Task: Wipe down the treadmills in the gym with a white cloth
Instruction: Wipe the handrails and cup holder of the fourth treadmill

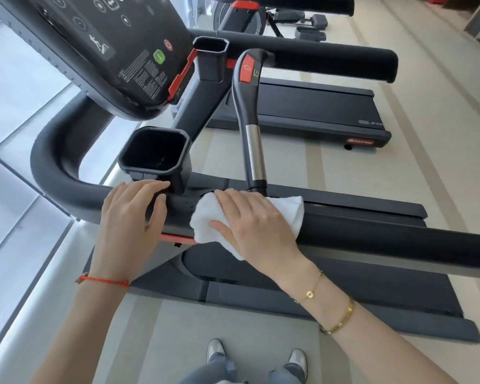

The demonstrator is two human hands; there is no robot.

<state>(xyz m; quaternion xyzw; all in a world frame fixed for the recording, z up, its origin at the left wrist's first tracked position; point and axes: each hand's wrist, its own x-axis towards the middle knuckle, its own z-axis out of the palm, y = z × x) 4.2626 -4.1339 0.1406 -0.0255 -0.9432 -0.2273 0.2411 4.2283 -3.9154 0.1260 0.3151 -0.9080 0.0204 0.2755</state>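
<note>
Our two grey sneakers (257, 358) stand below; our right hand (257, 225) presses the folded white cloth (205, 221) flat on the black padded treadmill handrail (399, 239), our left hand (130, 217) grasps it beside two black cup holders (155, 153).
</note>
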